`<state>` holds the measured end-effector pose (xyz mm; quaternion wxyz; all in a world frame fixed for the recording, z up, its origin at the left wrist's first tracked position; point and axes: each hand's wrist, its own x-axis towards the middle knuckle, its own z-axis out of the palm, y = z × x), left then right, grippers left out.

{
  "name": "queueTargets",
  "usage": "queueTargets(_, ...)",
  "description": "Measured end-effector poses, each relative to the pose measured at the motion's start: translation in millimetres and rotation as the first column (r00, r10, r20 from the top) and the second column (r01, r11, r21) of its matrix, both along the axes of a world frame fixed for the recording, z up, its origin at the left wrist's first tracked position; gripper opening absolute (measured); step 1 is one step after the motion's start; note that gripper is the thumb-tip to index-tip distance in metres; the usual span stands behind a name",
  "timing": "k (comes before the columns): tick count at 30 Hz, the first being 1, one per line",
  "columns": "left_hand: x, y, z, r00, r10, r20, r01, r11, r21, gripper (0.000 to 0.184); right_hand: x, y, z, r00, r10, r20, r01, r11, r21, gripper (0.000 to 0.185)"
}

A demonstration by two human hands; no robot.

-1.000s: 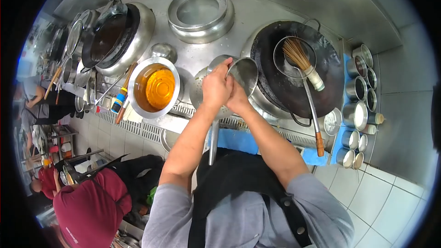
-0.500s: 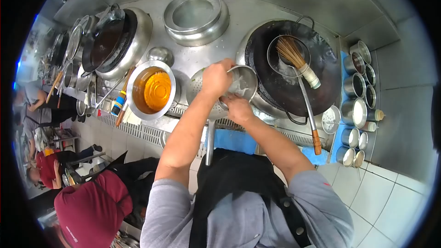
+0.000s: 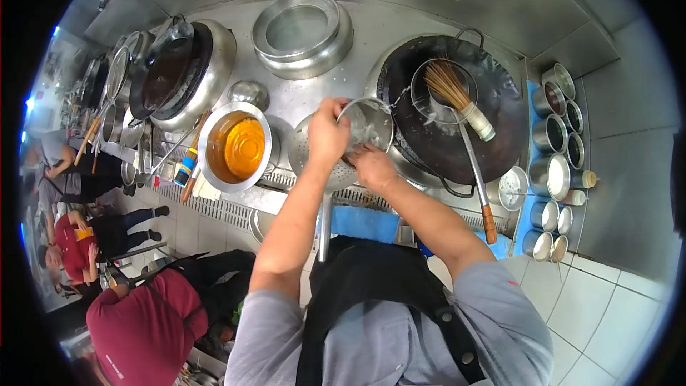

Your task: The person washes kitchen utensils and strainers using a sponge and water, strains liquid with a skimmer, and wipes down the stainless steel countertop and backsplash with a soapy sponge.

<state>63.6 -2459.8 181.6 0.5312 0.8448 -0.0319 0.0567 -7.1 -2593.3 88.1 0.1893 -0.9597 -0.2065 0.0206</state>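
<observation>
A round metal bowl [image 3: 386, 124] with pale, wet-looking contents is tilted above a perforated strainer [image 3: 301, 144]. My left hand [image 3: 329, 132] is closed on the bowl's left rim. At the bowl's lower edge is my right hand [image 3: 374, 167], its fingers curled in toward the contents. The fingertips are partly hidden, so whatever they hold cannot be made out. The strainer's long metal handle [image 3: 325, 229] points toward my apron.
To the right a black wok [image 3: 493, 150] holds a wire skimmer [image 3: 489, 214] and a bamboo brush [image 3: 450, 86]. A pot of orange oil [image 3: 206, 144] stands left, a wide metal pot [image 3: 341, 46] behind. Several seasoning tins [image 3: 550, 132] line the right. Co-workers [image 3: 146, 325] are at left.
Both hands stay at the bowl, which has shifted slightly and tilted more. Clear drips now show between the bowl's right rim and the wok. My view has moved a little.
</observation>
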Motion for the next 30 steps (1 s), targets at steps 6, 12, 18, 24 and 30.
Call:
queueTargets(6, -19, -4, -44, 0.973, 0.121, 0.197, -0.124, 0.992, 0.004, 0.025, 2, 45, 8, 0.905, -0.230, -0.357, 0.355, 0.872, 0.337, 0.030)
queueTargets(12, 1, 5, -15, 0.996, 0.022, -0.092, -0.020, 1.000, 0.019, 0.026, -5, 1, 0, 0.987, 0.026, -0.160, -0.029, 1.000, -0.012, 0.048)
queueTargets(18, 12, 15, -49, 0.987, 0.058, -0.148, -0.086, 0.979, -0.186, 0.023, 15, 10, 40, 0.650, 0.155, -0.744, 0.566, 0.555, 0.610, 0.049)
queueTargets(24, 11, 27, -40, 0.942, 0.047, -0.332, -0.046, 0.999, 0.009, 0.024, 51, 6, 53, 0.951, -0.072, 0.302, -0.028, 0.949, 0.315, 0.014)
queueTargets(30, 4, 2, -7, 0.999, 0.043, -0.026, -0.042, 0.999, 0.022, 0.008, 50, -27, 20, 0.967, 0.011, 0.255, 0.015, 0.995, -0.099, 0.016)
